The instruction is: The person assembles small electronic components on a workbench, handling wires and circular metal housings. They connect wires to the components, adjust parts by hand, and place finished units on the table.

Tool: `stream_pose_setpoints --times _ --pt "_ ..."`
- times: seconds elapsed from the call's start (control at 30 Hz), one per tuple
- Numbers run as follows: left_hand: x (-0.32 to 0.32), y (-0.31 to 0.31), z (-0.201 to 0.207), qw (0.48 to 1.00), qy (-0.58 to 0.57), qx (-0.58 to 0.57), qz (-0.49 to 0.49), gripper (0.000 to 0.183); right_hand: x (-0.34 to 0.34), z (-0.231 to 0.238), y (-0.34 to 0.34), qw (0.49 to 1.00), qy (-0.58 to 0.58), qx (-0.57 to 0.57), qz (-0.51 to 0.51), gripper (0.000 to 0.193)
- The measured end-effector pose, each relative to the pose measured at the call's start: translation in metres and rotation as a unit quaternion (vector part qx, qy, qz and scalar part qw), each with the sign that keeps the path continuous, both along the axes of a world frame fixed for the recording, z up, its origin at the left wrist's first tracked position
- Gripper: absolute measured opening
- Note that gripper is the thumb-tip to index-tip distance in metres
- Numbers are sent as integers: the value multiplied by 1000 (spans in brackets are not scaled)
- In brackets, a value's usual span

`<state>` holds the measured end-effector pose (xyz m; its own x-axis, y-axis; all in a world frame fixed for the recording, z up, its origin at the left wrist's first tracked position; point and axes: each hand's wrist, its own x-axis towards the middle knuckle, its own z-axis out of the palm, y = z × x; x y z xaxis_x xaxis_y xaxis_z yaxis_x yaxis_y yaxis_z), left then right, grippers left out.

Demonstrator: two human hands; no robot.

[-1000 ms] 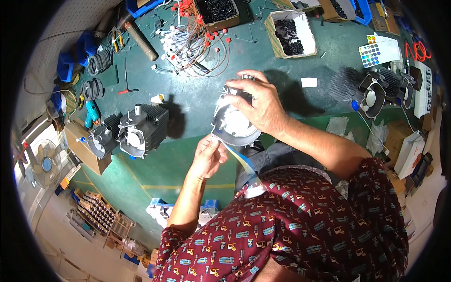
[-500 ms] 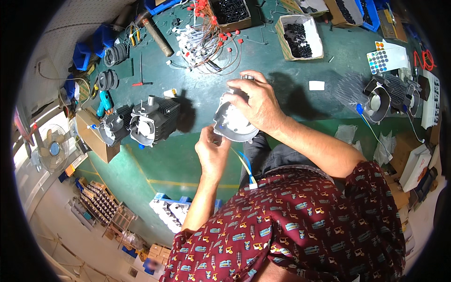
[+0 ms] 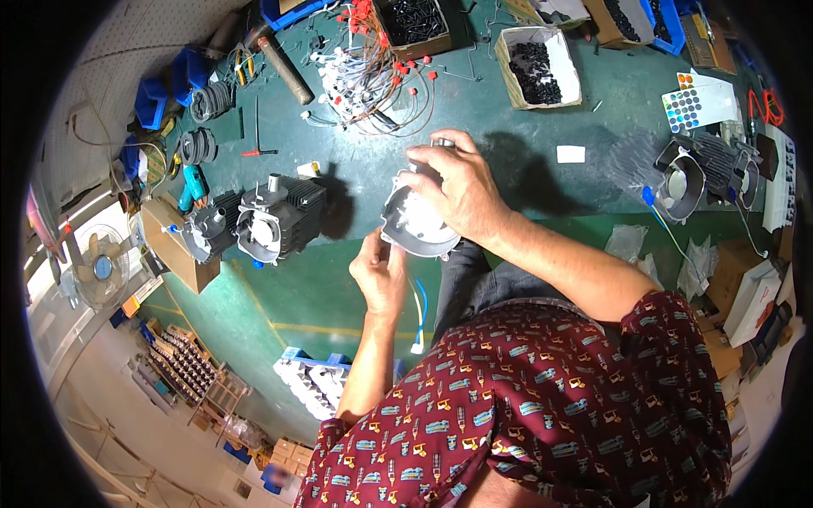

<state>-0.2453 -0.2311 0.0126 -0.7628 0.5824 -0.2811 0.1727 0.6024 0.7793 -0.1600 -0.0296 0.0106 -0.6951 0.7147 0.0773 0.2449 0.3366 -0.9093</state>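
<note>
Head view: our right hand (image 3: 468,188) clamps the central grey housing (image 3: 413,227); whether our left hand (image 3: 379,275), at its seven o'clock, grips, we cannot tell. Apparently we're working its wires (image 3: 423,305); the next move calls for steadiness.

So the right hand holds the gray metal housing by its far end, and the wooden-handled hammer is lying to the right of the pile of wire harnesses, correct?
Not quite: the wooden-handled hammer lies to the left of the pile of wire harnesses, as the head view shows. The right hand does hold the gray metal housing by its far end.
</note>
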Motion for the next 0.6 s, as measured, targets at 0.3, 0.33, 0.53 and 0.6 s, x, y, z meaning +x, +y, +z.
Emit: stream_pose_setpoints --times 0.3,0.33,0.53,0.6 --pt "-23 2 7 936 -340 81 51 18 4 -9 6 999 44 7 -25 29" --pt "-21 2 6 935 -338 92 56 17 3 -9 4 999 46 7 -25 29" --pt "-24 -17 -4 885 -428 167 80 29 -5 -1 3 1000 14 0 -1 30" --pt "-20 -20 -4 858 -459 181 140 32 -8 -5 0 999 31 9 -11 30"
